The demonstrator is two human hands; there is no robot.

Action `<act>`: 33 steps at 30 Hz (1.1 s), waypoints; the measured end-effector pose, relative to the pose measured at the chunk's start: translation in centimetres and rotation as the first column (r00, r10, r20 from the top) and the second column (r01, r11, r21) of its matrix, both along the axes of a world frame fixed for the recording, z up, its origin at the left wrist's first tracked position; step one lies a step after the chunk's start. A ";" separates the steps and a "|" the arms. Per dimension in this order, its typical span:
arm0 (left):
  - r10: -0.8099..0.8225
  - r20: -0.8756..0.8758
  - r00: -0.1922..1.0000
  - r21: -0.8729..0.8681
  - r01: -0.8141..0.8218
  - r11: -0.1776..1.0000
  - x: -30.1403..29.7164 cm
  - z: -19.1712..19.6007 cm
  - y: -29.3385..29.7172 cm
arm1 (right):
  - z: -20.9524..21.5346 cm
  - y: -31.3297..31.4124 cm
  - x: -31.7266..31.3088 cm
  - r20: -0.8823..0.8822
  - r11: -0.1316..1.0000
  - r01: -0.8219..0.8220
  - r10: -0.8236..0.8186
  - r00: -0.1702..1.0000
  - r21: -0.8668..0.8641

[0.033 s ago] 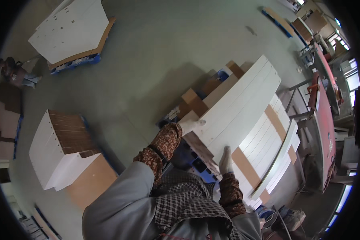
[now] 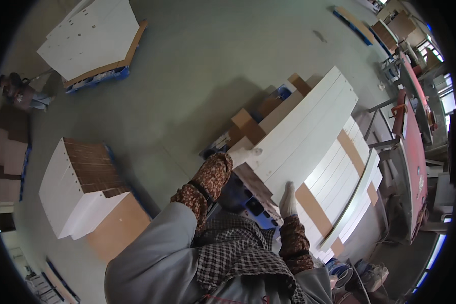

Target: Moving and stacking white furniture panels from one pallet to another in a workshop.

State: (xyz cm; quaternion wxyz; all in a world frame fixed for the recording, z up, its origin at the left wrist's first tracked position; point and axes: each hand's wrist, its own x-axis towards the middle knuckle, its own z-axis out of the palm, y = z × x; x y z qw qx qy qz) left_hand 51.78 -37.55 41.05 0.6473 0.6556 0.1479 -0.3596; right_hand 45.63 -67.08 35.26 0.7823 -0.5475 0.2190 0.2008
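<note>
Long white boards (image 2: 309, 126) lie side by side on a stack in front of me, their near end toward my body. My left hand (image 2: 244, 156), in a pale glove, grips the left corner of that near end, its tip over the top face. At the right corner, my right hand (image 2: 288, 201), also gloved, holds the boards' edge with its fingers together and pointing away from me. The undersides of both hands are hidden. More white boards (image 2: 321, 185) lie lower to the right, with brown cardboard strips (image 2: 313, 209) across them.
A blue pallet (image 2: 258, 218) shows under the stack. Cardboard pieces (image 2: 248, 124) stick out at its left. Another white-board stack (image 2: 60, 192) stands left, a larger one (image 2: 93, 38) far left near a person (image 2: 22, 92). A red-topped table (image 2: 414, 167) stands right.
</note>
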 end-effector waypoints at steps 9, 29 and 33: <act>-0.091 0.385 0.919 0.477 -0.114 0.871 -0.4 -3.4 -2.4 | -1.1 -0.4 0.7 -0.059 0.995 -0.058 0.053 0.997 -0.087; -0.407 0.287 0.867 0.812 0.006 0.584 -4.0 -0.5 -4.9 | 1.0 -0.9 1.2 -0.204 0.974 -0.161 0.127 0.971 -0.162; -0.490 0.312 0.814 0.875 -0.045 0.483 -4.6 0.2 -5.1 | 1.1 -1.0 1.4 -0.164 0.970 -0.185 0.159 0.974 -0.159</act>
